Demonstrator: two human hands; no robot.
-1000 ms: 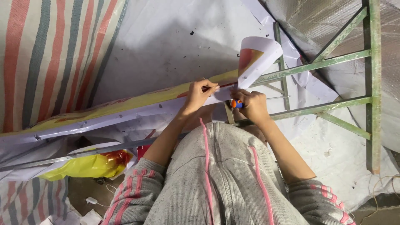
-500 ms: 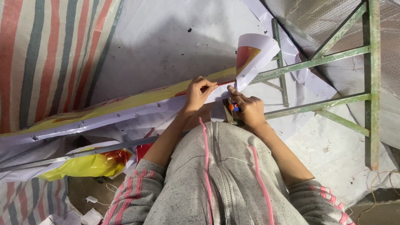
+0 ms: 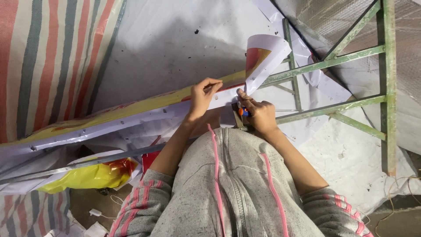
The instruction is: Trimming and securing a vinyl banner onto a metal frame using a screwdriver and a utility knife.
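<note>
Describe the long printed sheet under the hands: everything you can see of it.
The printed sheet is a long, thin banner-like strip, seemingly glossy plastic or coated paper, yellow with red print on its face and white on the back. It runs slantwise from the lower left to the green metal frame, where its end curls up and shows the white underside. The left hand pinches its upper edge; the right hand, which grips a small orange and blue tool, rests against it.

The left hand pinches the edge of a long yellow-and-red printed banner, whose white-backed end curls upward. Just beside it, the right hand grips a small tool with orange and blue parts, near a green metal frame.
</note>
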